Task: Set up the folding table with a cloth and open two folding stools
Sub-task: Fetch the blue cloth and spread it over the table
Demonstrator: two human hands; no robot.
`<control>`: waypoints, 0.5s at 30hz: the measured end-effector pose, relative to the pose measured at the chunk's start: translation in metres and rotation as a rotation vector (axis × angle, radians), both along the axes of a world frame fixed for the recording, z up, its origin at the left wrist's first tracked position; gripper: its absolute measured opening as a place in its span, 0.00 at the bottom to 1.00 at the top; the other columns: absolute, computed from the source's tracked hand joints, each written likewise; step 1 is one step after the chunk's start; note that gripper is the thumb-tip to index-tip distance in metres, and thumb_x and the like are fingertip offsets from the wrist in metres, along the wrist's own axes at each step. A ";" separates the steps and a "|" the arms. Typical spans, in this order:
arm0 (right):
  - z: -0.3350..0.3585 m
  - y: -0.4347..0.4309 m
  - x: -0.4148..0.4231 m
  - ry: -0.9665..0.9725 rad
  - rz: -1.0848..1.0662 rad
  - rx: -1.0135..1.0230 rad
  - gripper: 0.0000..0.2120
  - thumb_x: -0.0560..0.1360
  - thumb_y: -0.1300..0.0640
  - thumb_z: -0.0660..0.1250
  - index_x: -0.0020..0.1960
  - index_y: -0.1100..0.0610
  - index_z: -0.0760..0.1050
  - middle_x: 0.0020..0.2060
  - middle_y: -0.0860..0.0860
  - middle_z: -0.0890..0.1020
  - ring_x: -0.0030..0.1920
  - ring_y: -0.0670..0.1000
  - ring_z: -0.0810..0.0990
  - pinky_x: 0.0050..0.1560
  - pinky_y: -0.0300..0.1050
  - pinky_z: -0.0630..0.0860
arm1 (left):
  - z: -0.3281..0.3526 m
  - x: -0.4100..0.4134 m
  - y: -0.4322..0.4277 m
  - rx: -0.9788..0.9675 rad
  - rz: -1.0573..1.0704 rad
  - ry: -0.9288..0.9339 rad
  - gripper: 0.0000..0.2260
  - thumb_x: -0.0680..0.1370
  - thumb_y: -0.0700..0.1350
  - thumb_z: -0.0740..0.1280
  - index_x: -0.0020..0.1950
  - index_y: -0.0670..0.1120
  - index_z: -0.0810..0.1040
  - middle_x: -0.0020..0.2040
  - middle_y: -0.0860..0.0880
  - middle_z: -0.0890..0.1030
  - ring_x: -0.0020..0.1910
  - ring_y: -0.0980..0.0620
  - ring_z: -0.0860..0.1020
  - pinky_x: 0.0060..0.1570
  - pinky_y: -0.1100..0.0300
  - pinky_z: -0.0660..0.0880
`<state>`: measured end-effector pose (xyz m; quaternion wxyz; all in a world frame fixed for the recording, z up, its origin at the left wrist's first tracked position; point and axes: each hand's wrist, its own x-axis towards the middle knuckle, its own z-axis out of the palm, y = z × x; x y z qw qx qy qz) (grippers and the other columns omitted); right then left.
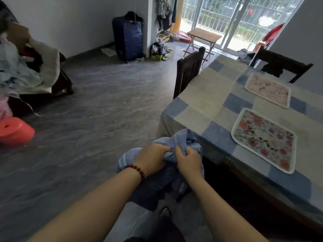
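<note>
left hand (152, 158) gripped the bunched blue striped cloth (183, 138) | right hand (188, 160) pinched its folds alongside | cloth held above the floor, just beside the checked worktop (209, 95) corner | folding table (204, 34) stood unfolded by the balcony door

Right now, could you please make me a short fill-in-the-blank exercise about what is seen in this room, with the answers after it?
1. The left hand and the right hand grip a bunched ____ cloth.
2. The bead bracelet is on the ____ wrist.
3. On the big table lie ____ flowered mats.

Missing words: blue; left; two.
</note>
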<state>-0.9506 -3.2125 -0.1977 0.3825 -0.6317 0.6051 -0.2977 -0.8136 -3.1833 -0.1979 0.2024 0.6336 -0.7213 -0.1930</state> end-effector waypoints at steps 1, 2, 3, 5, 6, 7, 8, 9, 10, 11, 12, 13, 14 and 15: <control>-0.002 -0.004 0.007 -0.007 0.014 0.000 0.19 0.77 0.56 0.64 0.29 0.57 0.66 0.25 0.51 0.72 0.26 0.45 0.68 0.26 0.36 0.63 | -0.001 0.006 -0.001 -0.002 0.024 0.003 0.06 0.75 0.40 0.65 0.48 0.44 0.81 0.50 0.46 0.83 0.49 0.46 0.79 0.44 0.65 0.65; -0.004 -0.009 0.015 -0.014 0.025 0.000 0.19 0.77 0.56 0.64 0.28 0.57 0.66 0.24 0.50 0.72 0.26 0.45 0.68 0.25 0.35 0.64 | -0.003 0.013 -0.003 -0.003 0.048 0.013 0.06 0.75 0.40 0.65 0.49 0.45 0.81 0.50 0.46 0.83 0.50 0.47 0.79 0.45 0.64 0.67; -0.006 -0.015 0.023 -0.016 0.036 0.003 0.19 0.77 0.56 0.64 0.28 0.57 0.66 0.24 0.49 0.72 0.26 0.44 0.69 0.25 0.34 0.64 | -0.004 0.020 -0.005 -0.001 0.075 0.026 0.07 0.75 0.40 0.65 0.49 0.45 0.81 0.50 0.46 0.83 0.49 0.47 0.79 0.45 0.64 0.68; -0.010 -0.028 0.042 -0.011 0.069 0.013 0.19 0.77 0.54 0.64 0.29 0.57 0.67 0.25 0.48 0.73 0.27 0.44 0.70 0.24 0.34 0.64 | -0.008 0.038 -0.012 0.017 0.129 0.038 0.06 0.74 0.39 0.65 0.47 0.44 0.81 0.49 0.45 0.84 0.48 0.46 0.80 0.43 0.63 0.68; -0.011 -0.034 0.052 -0.015 0.095 0.021 0.19 0.77 0.54 0.64 0.29 0.56 0.67 0.25 0.48 0.74 0.27 0.44 0.70 0.25 0.34 0.64 | -0.010 0.048 -0.017 0.031 0.155 0.038 0.06 0.74 0.39 0.65 0.46 0.44 0.81 0.48 0.45 0.84 0.47 0.45 0.80 0.42 0.63 0.68; -0.012 -0.042 0.064 -0.027 0.122 0.033 0.19 0.78 0.54 0.64 0.29 0.57 0.68 0.25 0.48 0.74 0.27 0.45 0.70 0.25 0.34 0.64 | -0.012 0.059 -0.023 0.042 0.181 0.038 0.06 0.73 0.39 0.65 0.44 0.44 0.81 0.47 0.45 0.84 0.46 0.45 0.80 0.41 0.62 0.68; -0.014 -0.050 0.076 -0.048 0.145 0.045 0.18 0.78 0.54 0.63 0.30 0.58 0.69 0.26 0.49 0.74 0.28 0.45 0.71 0.25 0.33 0.65 | -0.014 0.072 -0.030 0.049 0.207 0.032 0.05 0.73 0.39 0.65 0.43 0.44 0.80 0.46 0.45 0.84 0.46 0.45 0.80 0.40 0.62 0.69; -0.015 -0.059 0.088 -0.073 0.163 0.055 0.18 0.78 0.53 0.63 0.32 0.60 0.70 0.27 0.49 0.75 0.28 0.45 0.71 0.25 0.33 0.65 | -0.017 0.085 -0.038 0.057 0.232 0.023 0.05 0.72 0.39 0.65 0.42 0.45 0.80 0.46 0.45 0.84 0.45 0.45 0.80 0.40 0.61 0.70; -0.016 -0.069 0.100 -0.100 0.177 0.066 0.17 0.78 0.53 0.63 0.34 0.61 0.72 0.27 0.50 0.75 0.29 0.45 0.72 0.26 0.32 0.66 | -0.018 0.098 -0.047 0.068 0.259 0.013 0.04 0.72 0.40 0.65 0.41 0.46 0.78 0.45 0.46 0.83 0.44 0.45 0.80 0.39 0.61 0.70; -0.016 -0.080 0.114 -0.128 0.190 0.075 0.17 0.78 0.52 0.63 0.35 0.60 0.73 0.28 0.49 0.76 0.30 0.45 0.74 0.27 0.31 0.67 | -0.020 0.112 -0.057 0.080 0.285 0.001 0.03 0.72 0.41 0.65 0.39 0.47 0.77 0.45 0.46 0.83 0.44 0.46 0.79 0.38 0.61 0.70; -0.016 -0.092 0.128 -0.154 0.205 0.082 0.16 0.79 0.51 0.62 0.35 0.59 0.73 0.29 0.48 0.77 0.31 0.44 0.75 0.28 0.31 0.69 | -0.020 0.125 -0.067 0.084 0.310 -0.011 0.04 0.72 0.42 0.65 0.38 0.48 0.75 0.44 0.46 0.83 0.43 0.46 0.79 0.37 0.61 0.69; -0.016 -0.103 0.142 -0.174 0.219 0.090 0.16 0.79 0.51 0.62 0.35 0.57 0.73 0.30 0.48 0.78 0.32 0.43 0.76 0.29 0.30 0.70 | -0.020 0.138 -0.078 0.077 0.334 -0.020 0.05 0.72 0.42 0.66 0.37 0.49 0.73 0.43 0.46 0.82 0.42 0.46 0.79 0.36 0.61 0.68; -0.015 -0.115 0.155 -0.190 0.232 0.099 0.16 0.79 0.51 0.62 0.35 0.57 0.74 0.30 0.48 0.78 0.32 0.42 0.77 0.30 0.30 0.70 | -0.019 0.149 -0.089 0.075 0.361 -0.021 0.06 0.72 0.44 0.66 0.36 0.50 0.71 0.42 0.47 0.82 0.41 0.47 0.79 0.36 0.60 0.69; -0.014 -0.127 0.167 -0.205 0.246 0.107 0.16 0.79 0.51 0.62 0.36 0.57 0.75 0.30 0.47 0.78 0.31 0.41 0.77 0.30 0.30 0.71 | -0.017 0.160 -0.100 0.071 0.382 -0.021 0.06 0.71 0.45 0.66 0.36 0.51 0.70 0.41 0.47 0.81 0.40 0.47 0.78 0.36 0.59 0.70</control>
